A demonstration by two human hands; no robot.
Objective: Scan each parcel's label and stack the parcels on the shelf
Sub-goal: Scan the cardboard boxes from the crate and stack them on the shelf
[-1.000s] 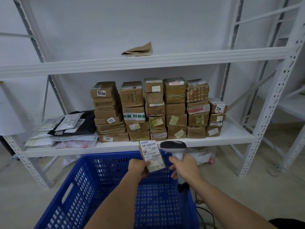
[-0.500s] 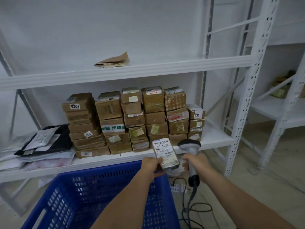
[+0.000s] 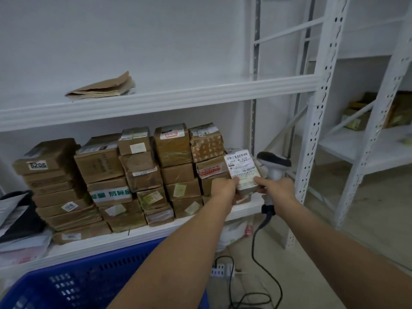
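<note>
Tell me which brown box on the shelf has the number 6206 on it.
The top box of the leftmost stack; its white sticker reads 6206, and no other box shows that number.

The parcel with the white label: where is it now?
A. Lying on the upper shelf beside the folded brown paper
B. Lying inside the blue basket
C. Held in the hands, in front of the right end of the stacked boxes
C: the parcel is held between the left hand and the right hand, in front of the stacked boxes.
</note>
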